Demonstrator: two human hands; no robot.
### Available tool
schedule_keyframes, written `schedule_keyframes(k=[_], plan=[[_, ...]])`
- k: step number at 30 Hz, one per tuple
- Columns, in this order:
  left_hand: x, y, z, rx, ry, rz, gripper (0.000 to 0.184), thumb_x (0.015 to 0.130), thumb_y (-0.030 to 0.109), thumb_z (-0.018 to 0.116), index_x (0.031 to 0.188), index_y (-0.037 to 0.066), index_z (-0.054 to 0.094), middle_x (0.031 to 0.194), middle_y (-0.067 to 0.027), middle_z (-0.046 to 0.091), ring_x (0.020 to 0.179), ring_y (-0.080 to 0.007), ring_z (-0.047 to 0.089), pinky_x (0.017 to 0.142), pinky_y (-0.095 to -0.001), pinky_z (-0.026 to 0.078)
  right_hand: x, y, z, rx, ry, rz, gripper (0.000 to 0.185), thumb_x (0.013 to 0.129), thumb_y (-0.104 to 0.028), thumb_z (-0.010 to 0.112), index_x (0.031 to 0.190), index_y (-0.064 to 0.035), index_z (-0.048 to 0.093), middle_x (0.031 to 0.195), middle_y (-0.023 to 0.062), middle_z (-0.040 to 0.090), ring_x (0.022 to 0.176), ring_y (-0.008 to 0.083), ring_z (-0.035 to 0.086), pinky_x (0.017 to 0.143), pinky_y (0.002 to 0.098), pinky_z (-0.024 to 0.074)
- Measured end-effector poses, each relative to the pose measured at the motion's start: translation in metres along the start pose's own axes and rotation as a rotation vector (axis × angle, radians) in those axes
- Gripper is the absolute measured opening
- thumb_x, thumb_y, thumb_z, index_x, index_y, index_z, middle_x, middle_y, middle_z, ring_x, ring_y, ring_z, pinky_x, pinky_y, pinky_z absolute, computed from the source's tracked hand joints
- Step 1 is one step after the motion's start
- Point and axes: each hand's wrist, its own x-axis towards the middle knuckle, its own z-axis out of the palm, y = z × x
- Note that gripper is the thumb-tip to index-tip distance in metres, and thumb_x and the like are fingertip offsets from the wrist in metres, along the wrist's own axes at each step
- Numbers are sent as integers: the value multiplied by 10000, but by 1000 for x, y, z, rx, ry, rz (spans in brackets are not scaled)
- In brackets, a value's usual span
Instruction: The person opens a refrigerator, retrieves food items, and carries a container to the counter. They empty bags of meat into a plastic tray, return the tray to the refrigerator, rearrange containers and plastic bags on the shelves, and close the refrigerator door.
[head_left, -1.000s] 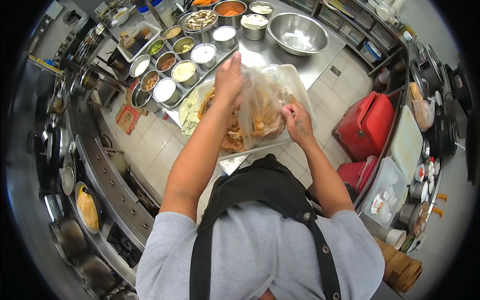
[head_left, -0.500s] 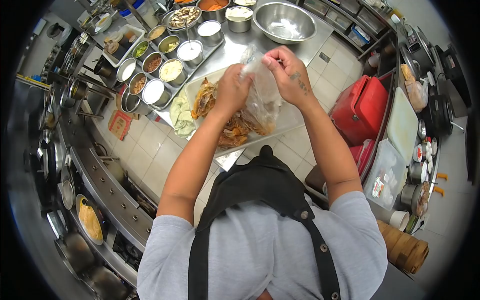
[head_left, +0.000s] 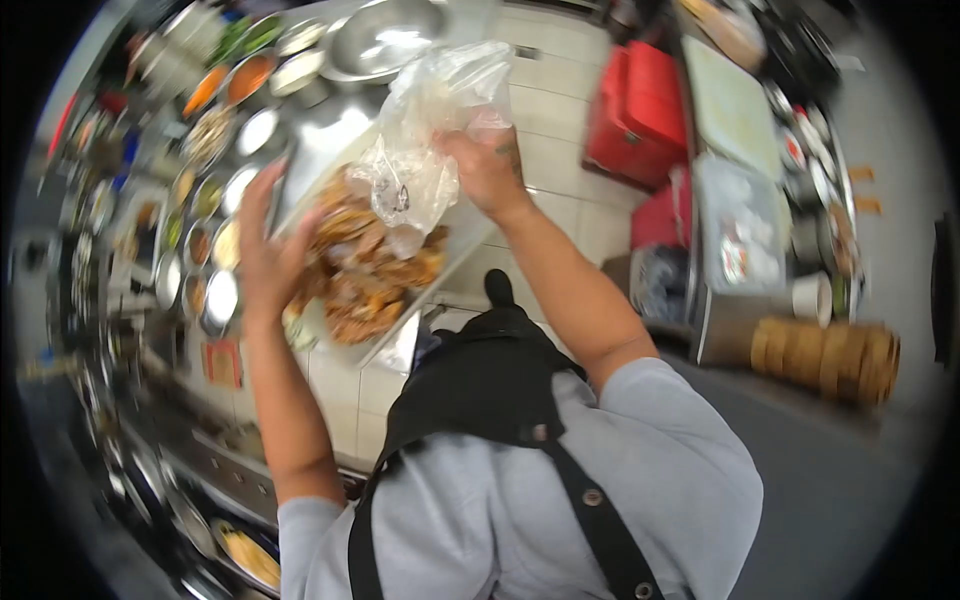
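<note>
My right hand (head_left: 485,168) grips a crumpled clear plastic bag (head_left: 408,180), which hangs over a pale, shallow tray (head_left: 462,240). Browned, orange-tinted pieces of what looks like cooked meat (head_left: 375,285) fill much of the tray under the bag. My left hand (head_left: 272,250) is off the bag, fingers spread and slightly blurred, at the tray's left edge. Nothing shows in it. Part of a pale green cloth (head_left: 300,330) sticks out below that hand.
Several metal tubs of ingredients, among them a white-filled one (head_left: 221,296), stand left of the tray. Beyond is a large steel bowl (head_left: 385,38). At right are a red cooler (head_left: 640,110), a cutting board (head_left: 730,105), a clear plastic container (head_left: 740,225) and stacked bamboo steamers (head_left: 825,355).
My left hand has let go of the bag, opened and moved left. The bag, still in my right hand, looks more bunched and lies over the meat. The view has turned.
</note>
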Motion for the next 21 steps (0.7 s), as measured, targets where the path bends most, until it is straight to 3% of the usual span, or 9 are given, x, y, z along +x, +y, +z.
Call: schedule_keyframes(k=[3, 7, 9, 12, 14, 16, 18, 20, 21], plan=[[-50, -49, 18, -9, -204, -210, 728, 744, 225, 765, 1368, 49, 434, 1351, -193, 475, 1252, -311, 454, 1059, -389, 340, -32, 46, -71, 499, 261, 278, 240, 774, -15, 604, 1014, -5, 598, 872, 93, 639, 752, 210, 636, 681, 324, 531], [-60, -37, 49, 144, -419, -78, 874, 708, 399, 778, 1435, 140, 369, 1458, -211, 345, 1320, -400, 351, 1081, -477, 295, -110, 127, -161, 348, 615, 709, 219, 839, -43, 509, 1048, -65, 574, 813, 71, 600, 655, 190, 592, 536, 286, 473], [-55, -15, 67, 317, -490, -4, 901, 684, 507, 757, 1439, 203, 368, 1490, -210, 284, 1332, -462, 286, 1071, -544, 268, -158, 175, -204, 274, 809, 975, 235, 870, -162, 509, 1087, -94, 568, 917, 78, 608, 691, 211, 580, 534, 324, 462], [-50, -11, 89, 514, -574, 7, 908, 655, 667, 693, 1431, 320, 375, 1530, -198, 198, 1342, -531, 205, 1031, -654, 233, -223, 236, -288, 505, 956, 1043, 205, 885, -213, 545, 1076, -143, 567, 914, 63, 597, 738, 215, 563, 551, 347, 447], [-45, -4, 94, 599, -629, -28, 892, 665, 671, 684, 1431, 334, 374, 1530, -200, 200, 1347, -525, 203, 1024, -663, 234, -259, 263, -360, 687, 1168, 789, 355, 861, -312, 637, 1166, -165, 530, 1091, 102, 556, 839, 269, 569, 579, 399, 495], [-47, -9, 101, 636, -606, -16, 846, 701, 719, 611, 1427, 356, 373, 1533, -201, 191, 1349, -529, 195, 989, -716, 214, -266, 232, -401, 346, 1318, 610, 871, 807, -404, 702, 1456, -71, 227, 1408, 182, 394, 1183, 384, 498, 920, 563, 452], [-48, -6, 107, 721, -607, -39, 851, 721, 761, 547, 1438, 345, 357, 1537, -208, 177, 1354, -535, 180, 971, -741, 202, -262, 249, -438, -923, 1451, 1000, 1032, 838, -482, 626, 1465, 53, 4, 1483, 267, 261, 1366, 419, 277, 1090, 448, 323], [-51, 0, 119, 838, -594, -102, 887, 734, 812, 448, 1461, 321, 316, 1540, -220, 155, 1363, -541, 154, 945, -773, 185, -233, 212, -393, -1137, 1024, 1326, 968, 846, -480, 613, 1455, 69, 98, 1490, 261, 255, 1397, 372, 235, 1114, 431, 282], [-50, 3, 125, 854, -582, -124, 901, 736, 824, 417, 1469, 315, 296, 1541, -224, 145, 1364, -546, 140, 954, -765, 185, -230, 226, -376, -1163, 889, 1079, 901, 846, -461, 623, 1437, 59, 184, 1474, 260, 286, 1374, 358, 285, 1094, 436, 307]])
